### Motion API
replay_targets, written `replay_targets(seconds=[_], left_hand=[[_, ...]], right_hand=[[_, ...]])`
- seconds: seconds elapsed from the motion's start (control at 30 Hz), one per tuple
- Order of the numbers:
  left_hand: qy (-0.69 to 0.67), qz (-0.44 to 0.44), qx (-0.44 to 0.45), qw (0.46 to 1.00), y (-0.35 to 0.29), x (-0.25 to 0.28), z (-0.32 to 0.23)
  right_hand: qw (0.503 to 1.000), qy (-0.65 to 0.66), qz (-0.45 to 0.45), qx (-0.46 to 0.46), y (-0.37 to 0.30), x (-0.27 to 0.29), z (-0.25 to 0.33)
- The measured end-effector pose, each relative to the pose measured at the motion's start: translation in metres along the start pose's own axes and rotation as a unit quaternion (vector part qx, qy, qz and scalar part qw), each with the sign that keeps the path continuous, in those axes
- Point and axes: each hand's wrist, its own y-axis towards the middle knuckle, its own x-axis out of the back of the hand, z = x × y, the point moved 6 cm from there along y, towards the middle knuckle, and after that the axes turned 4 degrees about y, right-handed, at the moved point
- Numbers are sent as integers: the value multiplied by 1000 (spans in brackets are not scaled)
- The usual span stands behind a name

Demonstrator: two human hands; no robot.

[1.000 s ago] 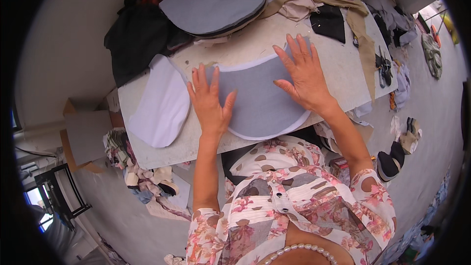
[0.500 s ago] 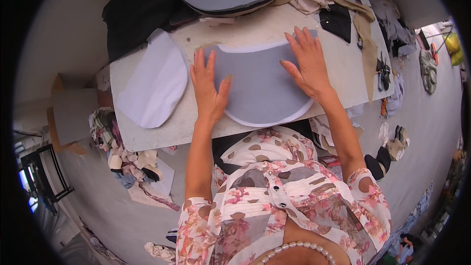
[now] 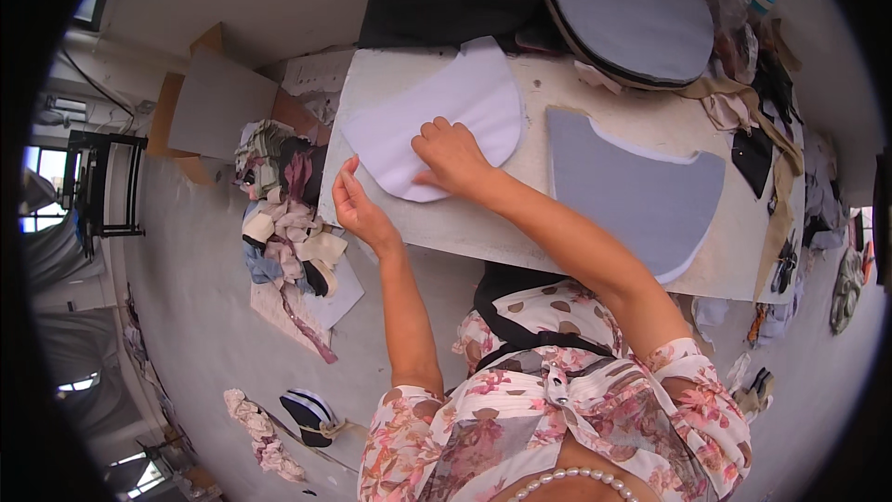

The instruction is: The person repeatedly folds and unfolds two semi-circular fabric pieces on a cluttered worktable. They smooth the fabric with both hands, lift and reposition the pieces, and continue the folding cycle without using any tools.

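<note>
A white curved fabric piece [image 3: 474,98] lies on the left part of the table. My right hand [image 3: 452,158] reaches across to it, its fingers curled down and closed on the cloth. Just off the piece's lower left corner, at the table edge, my left hand [image 3: 360,209] is raised, its fingers extended and nothing visible in it. To the right, a grey curved panel [image 3: 632,186] with white edging lies flat, untouched by either hand.
A stack of grey curved panels [image 3: 641,23] sits at the back right beside black fabric [image 3: 446,0]. Beige strips [image 3: 780,195] and scissors [image 3: 785,265] lie at the table's right side. Scraps [image 3: 288,242] heap at the left, near a cardboard box [image 3: 218,102].
Both hands have left the grey panel and moved left. My right hand now closes on the white fabric, with my left hand beside it. The view has swung left.
</note>
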Motion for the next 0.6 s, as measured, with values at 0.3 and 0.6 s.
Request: replay_targets(seconds=[0.3, 0.6], left_hand=[[259, 111, -91, 955, 20, -16, 37], [489, 155, -158, 844, 13, -33, 65]], right_hand=[[997, 73, 11, -32, 2, -9, -16], [796, 562, -73, -211, -14, 77, -100]])
